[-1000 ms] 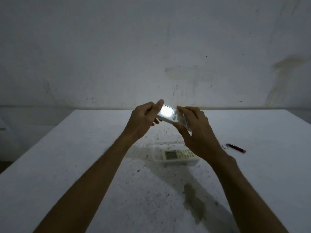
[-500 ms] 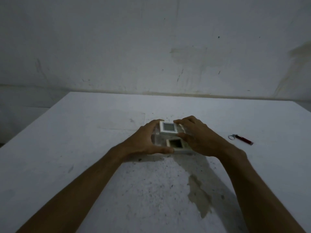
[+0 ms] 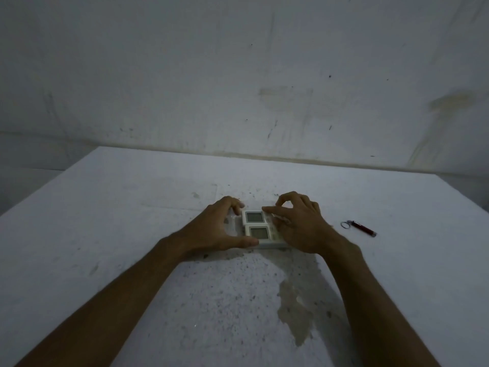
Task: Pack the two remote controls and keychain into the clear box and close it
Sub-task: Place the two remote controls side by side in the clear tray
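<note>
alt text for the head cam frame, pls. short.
Two bare hands, left hand and right hand, settle two white remote controls side by side in a clear box on a speckled white table. A red keychain lies on the table to the right, unpacked.

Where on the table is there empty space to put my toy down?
The table is bare all along its left side, beyond the left hand, and along the far edge by the wall. It is crowded in the middle, where both hands cover the clear box and remotes; the keychain lies right of the right hand.
</note>
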A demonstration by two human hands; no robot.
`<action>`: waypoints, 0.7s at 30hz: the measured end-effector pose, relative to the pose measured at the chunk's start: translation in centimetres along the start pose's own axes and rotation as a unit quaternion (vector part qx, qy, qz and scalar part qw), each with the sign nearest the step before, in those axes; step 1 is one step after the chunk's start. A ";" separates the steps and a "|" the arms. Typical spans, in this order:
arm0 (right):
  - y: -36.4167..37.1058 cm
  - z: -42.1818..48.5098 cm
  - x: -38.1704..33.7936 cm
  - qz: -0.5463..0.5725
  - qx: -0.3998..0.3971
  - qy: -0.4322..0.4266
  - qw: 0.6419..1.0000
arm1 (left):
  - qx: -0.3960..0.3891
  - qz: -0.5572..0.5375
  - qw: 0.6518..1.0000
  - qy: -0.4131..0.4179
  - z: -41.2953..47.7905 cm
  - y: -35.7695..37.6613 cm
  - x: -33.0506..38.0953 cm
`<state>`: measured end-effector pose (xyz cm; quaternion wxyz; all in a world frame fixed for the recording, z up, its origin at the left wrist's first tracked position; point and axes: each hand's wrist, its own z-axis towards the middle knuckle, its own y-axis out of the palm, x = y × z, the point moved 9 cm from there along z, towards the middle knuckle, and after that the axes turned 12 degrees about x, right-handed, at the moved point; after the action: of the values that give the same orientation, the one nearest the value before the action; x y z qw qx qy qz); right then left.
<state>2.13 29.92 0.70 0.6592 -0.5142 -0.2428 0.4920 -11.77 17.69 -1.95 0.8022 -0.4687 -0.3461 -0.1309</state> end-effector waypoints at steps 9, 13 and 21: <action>-0.3 -0.1 3.2 0.256 0.130 0.177 0.942 | -0.038 0.056 0.997 0.024 -0.2 0.2 1.0; 0.0 -1.1 4.4 0.444 0.188 0.265 0.835 | -0.054 0.061 0.996 0.026 -0.2 0.6 0.9; 0.6 -3.2 6.6 0.517 0.249 0.345 0.743 | -0.079 -0.088 0.990 -0.075 0.8 -1.0 -0.7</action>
<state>7.08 34.43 -2.23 0.4471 -0.5132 0.4352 0.5893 -13.17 17.72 -1.54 0.7197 -0.5070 -0.4338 -0.1920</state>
